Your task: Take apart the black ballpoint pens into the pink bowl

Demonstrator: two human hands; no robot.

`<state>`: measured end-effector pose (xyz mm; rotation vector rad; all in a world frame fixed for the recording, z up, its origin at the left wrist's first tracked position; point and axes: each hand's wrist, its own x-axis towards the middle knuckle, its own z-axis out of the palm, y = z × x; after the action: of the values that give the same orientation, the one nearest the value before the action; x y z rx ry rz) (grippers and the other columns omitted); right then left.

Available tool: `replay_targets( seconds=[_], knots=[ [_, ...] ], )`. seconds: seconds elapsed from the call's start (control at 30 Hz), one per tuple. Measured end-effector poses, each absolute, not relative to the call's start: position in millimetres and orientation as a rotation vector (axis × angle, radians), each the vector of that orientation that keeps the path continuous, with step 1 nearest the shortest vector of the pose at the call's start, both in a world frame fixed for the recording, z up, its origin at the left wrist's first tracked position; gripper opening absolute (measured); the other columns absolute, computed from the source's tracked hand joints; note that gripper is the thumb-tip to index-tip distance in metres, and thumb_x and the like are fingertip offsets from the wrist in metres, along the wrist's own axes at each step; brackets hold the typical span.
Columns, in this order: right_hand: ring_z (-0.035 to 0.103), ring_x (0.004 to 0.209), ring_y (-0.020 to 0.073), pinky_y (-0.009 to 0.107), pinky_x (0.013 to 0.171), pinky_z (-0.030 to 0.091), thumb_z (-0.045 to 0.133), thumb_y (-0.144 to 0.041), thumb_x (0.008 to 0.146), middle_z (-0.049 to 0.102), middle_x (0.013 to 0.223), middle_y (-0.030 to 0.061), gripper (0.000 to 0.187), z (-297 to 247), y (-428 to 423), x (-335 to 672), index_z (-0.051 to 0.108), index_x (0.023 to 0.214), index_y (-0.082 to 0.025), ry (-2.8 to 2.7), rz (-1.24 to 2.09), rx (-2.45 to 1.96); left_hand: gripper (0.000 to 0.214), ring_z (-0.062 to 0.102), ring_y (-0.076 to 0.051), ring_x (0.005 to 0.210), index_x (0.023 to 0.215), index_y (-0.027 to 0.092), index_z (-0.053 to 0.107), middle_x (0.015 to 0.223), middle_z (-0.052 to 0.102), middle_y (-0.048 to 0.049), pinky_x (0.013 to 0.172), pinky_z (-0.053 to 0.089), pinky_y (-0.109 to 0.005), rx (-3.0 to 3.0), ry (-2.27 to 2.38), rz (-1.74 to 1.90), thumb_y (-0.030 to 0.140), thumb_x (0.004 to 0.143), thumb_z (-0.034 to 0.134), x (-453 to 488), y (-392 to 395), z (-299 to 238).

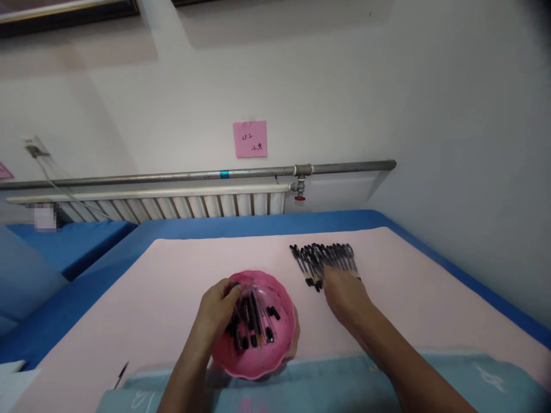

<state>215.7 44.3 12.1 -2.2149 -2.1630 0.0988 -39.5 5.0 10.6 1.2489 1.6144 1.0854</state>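
Black pens (319,255) at both hands (346,292)

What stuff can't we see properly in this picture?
All in the head view:
Right hand: its own back hides its fingertips.
Row of pens: partly covered by that hand.
Left hand: its fingers hide whether it holds anything.
Dark frame: cut off by the top edge.
Small thing at far left: blurred into squares.

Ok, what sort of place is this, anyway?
Probably a simple indoor workroom, though I can't rule out a home: a radiator runs along the wall, a handwritten note hangs above it, and a covered table bears pens and a bowl.
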Motion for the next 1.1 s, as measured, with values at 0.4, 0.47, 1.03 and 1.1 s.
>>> replay_targets(
  seconds=[0.4, 0.47, 1.03, 1.1],
  knots=[
    [0.064, 0.083, 0.0273, 0.030, 0.062, 0.037, 0.045, -0.005, 0.078, 0.068, 0.088, 0.0198, 0.023, 8, 42, 215, 0.062, 0.094, -0.006, -2.148, 0.231, -2.161, 0.009, 0.050, -0.015, 0.051, 0.066, 0.020, 0.069, 0.057, 0.062, -0.0009, 0.050, 0.034, -0.024, 1.289, 1.612, 1.086, 0.026, 0.067, 0.064, -35, 3, 16],
    [0.064, 0.081, 0.0288, 0.030, 0.061, 0.037, 0.045, -0.002, 0.076, 0.068, 0.085, 0.0214, 0.023, 11, 41, 216, 0.062, 0.091, -0.004, -2.118, 0.275, -2.157, 0.011, 0.051, -0.015, 0.053, 0.067, 0.019, 0.068, 0.059, 0.062, -0.0009, 0.051, 0.035, -0.024, 1.303, 1.620, 1.057, 0.028, 0.069, 0.062, -35, 3, 15],
    [0.034, 0.039, 0.0048, 0.017, 0.039, 0.025, 0.049, -0.011, 0.070, 0.043, 0.050, -0.0084, 0.012, 30, -15, 146, 0.055, 0.077, -0.017, -1.617, 1.828, -1.081, 0.040, 0.029, -0.002, 0.038, 0.068, 0.013, 0.056, 0.049, 0.043, 0.0081, 0.037, 0.020, -0.016, 0.722, 0.988, 1.319, 0.044, 0.057, 0.079, -31, 0, 34],
    [0.037, 0.042, 0.0048, 0.017, 0.040, 0.026, 0.049, -0.009, 0.068, 0.043, 0.050, -0.0078, 0.013, 30, -14, 149, 0.057, 0.076, -0.016, -1.689, 1.796, -1.104, 0.041, 0.031, -0.002, 0.038, 0.068, 0.014, 0.056, 0.048, 0.043, 0.0082, 0.038, 0.022, -0.016, 0.696, 1.073, 1.412, 0.045, 0.056, 0.078, -41, 3, 32]
  ],
)
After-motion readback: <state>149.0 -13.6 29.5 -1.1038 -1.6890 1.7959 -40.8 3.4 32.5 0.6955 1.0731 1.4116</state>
